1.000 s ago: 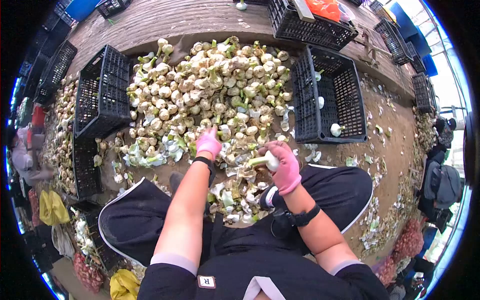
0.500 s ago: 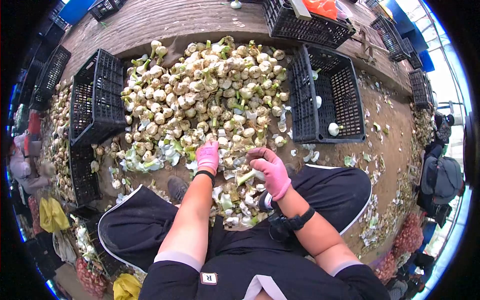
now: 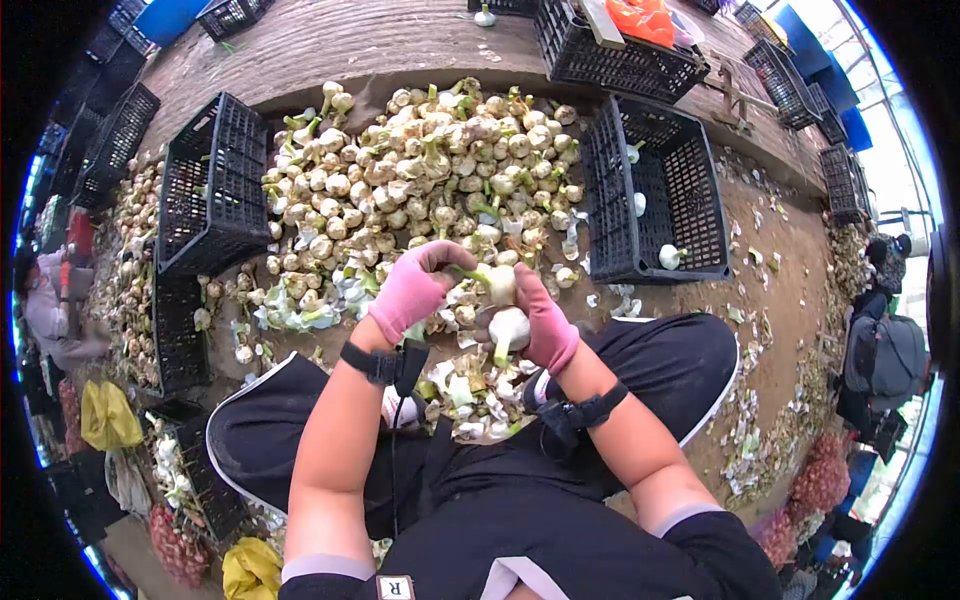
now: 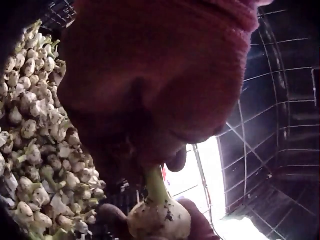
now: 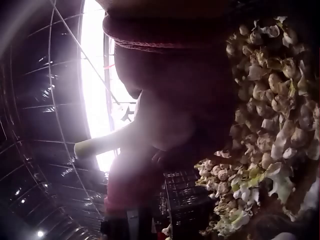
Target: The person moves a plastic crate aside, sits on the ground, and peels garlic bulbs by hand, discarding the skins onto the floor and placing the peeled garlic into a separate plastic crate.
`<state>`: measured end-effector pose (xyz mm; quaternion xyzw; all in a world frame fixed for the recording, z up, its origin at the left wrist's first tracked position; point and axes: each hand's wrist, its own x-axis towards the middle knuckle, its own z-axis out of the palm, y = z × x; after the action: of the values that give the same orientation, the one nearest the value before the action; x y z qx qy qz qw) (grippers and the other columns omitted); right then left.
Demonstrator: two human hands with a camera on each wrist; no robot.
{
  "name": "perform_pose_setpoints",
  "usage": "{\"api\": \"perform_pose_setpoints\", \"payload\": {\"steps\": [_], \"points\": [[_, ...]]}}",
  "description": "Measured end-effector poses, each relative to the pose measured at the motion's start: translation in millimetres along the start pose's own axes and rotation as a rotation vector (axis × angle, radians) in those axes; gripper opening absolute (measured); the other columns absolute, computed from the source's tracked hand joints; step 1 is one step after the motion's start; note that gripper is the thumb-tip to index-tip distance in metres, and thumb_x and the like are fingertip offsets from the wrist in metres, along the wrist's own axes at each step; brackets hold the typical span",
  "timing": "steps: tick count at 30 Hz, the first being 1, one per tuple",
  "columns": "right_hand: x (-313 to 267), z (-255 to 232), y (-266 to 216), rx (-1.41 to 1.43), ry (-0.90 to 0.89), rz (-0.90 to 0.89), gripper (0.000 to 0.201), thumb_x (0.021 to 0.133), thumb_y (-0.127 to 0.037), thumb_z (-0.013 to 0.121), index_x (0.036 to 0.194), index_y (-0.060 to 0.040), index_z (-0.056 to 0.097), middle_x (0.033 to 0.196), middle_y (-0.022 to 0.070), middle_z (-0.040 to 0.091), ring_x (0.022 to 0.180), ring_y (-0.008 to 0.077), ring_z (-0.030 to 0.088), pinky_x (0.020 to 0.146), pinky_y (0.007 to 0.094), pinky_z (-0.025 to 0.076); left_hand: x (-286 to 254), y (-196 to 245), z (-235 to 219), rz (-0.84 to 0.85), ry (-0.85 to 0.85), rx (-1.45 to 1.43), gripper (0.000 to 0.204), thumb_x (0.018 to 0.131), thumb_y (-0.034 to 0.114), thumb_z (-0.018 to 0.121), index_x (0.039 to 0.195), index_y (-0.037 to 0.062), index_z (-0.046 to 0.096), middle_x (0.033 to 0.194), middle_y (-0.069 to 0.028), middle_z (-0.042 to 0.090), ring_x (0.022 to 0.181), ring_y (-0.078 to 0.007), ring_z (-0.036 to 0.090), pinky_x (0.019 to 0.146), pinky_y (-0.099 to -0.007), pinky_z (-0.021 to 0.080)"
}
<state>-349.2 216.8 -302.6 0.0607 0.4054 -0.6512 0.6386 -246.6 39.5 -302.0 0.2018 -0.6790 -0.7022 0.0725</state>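
My left hand (image 3: 408, 292), in a pink glove, pinches the green stem of a soil-flecked garlic bulb (image 4: 160, 218). In the head view that bulb is held between both hands, above the near edge of the garlic heap (image 3: 400, 180). My right hand (image 3: 548, 325), gloved in pink too, has its thumb and fingertips at the sides of this bulb. Lower in the same right hand sits a clean white garlic bulb (image 3: 509, 330), its cut stem pointing down toward me. The right wrist view shows that pale stem (image 5: 100, 145) jutting out of the dark, backlit hand.
Black crates stand on either side of the heap: a right crate (image 3: 710, 215) with a few white bulbs, a left crate (image 3: 215, 190) tipped on its side. Peeled skins (image 3: 470, 385) litter the ground between my legs. A wooden platform (image 3: 400, 40) runs behind the heap.
My left hand reached into the heap, took a garlic bulb by its stem and brought it back to the right hand. The white bulb has stayed in the right hand.
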Motion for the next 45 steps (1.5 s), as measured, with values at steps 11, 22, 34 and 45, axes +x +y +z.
{"api": "perform_pose_setpoints", "payload": {"steps": [11,22,34,45], "points": [[-12.6,21.4,6.8,-1.351,0.122,-1.259,0.061,0.070,-0.013,0.079,0.124,-0.0085,0.053,0.107,0.0129,0.063,0.097,0.0295,0.062,0.082,0.0366,0.051,-58.2,15.9,36.3,-0.139,0.163,-0.896,0.042,0.095,0.023,0.057,0.130,0.0034,0.047,0.109,-0.0061,0.061,0.094,-0.0140,0.062,0.082,-0.0261,0.052],[-14.3,19.0,6.1,-1.474,0.118,-1.486,0.056,0.058,-0.017,0.081,0.111,-0.0156,0.061,0.103,0.0121,0.063,0.086,0.0331,0.063,0.071,0.0411,0.052,-74.9,28.0,51.7,0.046,0.277,-0.653,0.040,0.096,0.009,0.050,0.134,-0.0003,0.043,0.115,-0.0102,0.062,0.103,-0.0170,0.059,0.090,-0.0272,0.048],[-20.2,8.5,2.8,-0.428,-0.164,-0.196,0.052,0.090,-0.043,0.056,0.125,-0.0038,0.051,0.109,0.0042,0.058,0.094,0.0120,0.055,0.078,0.0256,0.046,-85.3,16.7,54.7,0.434,0.401,0.278,0.036,0.070,-0.011,0.050,0.104,-0.0005,0.057,0.100,-0.0073,0.062,0.097,-0.0159,0.060,0.085,-0.0283,0.048],[-35.4,12.7,7.1,-0.582,-0.507,0.210,0.053,0.088,-0.050,0.058,0.108,-0.0007,0.057,0.090,0.0106,0.065,0.075,0.0180,0.064,0.068,0.0308,0.052,-63.1,1.9,3.8,-0.017,0.455,0.427,0.037,0.074,-0.009,0.048,0.107,0.0050,0.057,0.099,-0.0058,0.060,0.095,-0.0185,0.058,0.088,-0.0307,0.046]]}}
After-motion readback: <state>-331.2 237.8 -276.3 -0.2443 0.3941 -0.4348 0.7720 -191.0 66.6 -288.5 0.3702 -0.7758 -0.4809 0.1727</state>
